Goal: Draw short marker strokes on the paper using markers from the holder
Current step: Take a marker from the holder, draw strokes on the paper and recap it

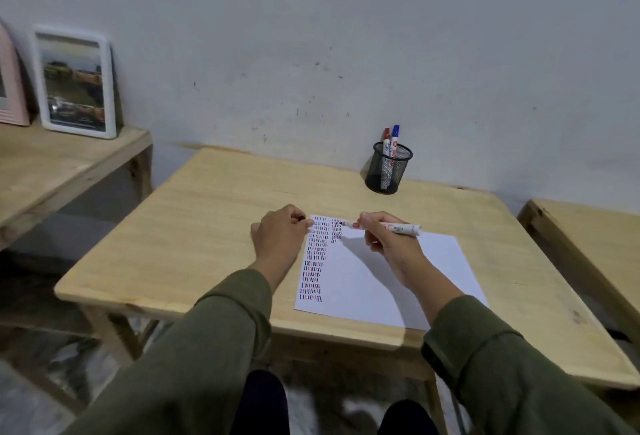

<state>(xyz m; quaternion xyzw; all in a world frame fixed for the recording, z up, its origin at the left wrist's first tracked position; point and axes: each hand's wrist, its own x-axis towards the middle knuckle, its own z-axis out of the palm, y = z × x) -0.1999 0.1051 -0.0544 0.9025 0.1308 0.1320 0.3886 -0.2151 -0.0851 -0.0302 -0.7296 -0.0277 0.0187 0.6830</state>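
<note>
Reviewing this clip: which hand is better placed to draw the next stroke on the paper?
The right hand. It already grips the marker, tip pointing at the short second column of strokes near the top of the paper. The left hand is closed, with no marker visible, at the sheet's top-left corner.

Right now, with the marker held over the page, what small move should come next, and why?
Probably lower the marker in the right hand so that its tip meets the paper and adds another stroke: the second column of strokes is short.
</note>
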